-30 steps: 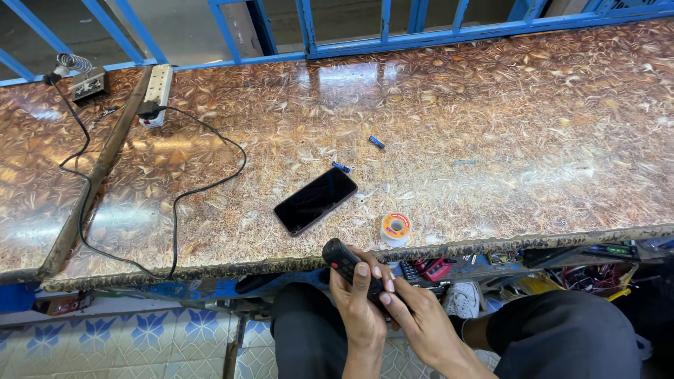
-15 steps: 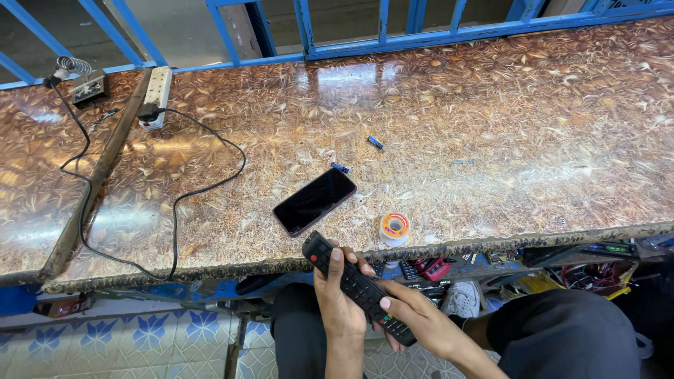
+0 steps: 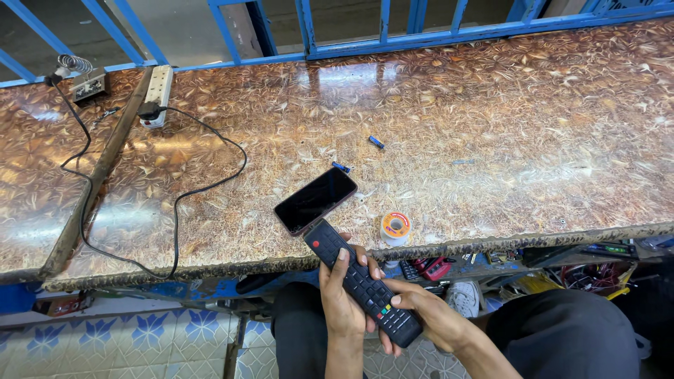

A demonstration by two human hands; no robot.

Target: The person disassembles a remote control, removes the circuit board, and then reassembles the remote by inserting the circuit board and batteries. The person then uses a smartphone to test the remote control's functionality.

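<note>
A long black remote control (image 3: 358, 279) with a red button at its far end lies face up in both my hands, just below the bench's front edge. My left hand (image 3: 340, 295) grips its middle from underneath, thumb on the keys. My right hand (image 3: 425, 317) holds the near end, thumb resting on the lower buttons. Beyond the remote's tip, a dark smartphone (image 3: 315, 200) lies screen up on the brown patterned benchtop (image 3: 491, 126). A small spool of solder wire (image 3: 395, 227) sits beside the phone near the edge.
Two small blue batteries (image 3: 377, 142) (image 3: 341, 167) lie past the phone. A white power strip (image 3: 156, 95) with a black cable (image 3: 203, 186) sits at far left, near a soldering iron stand (image 3: 78, 76). Blue railings run behind; tools fill the shelf (image 3: 449, 267) under the bench.
The remote has come up from below the bench edge and been turned face up, stretched out between both hands. Its tip now points towards the phone.
</note>
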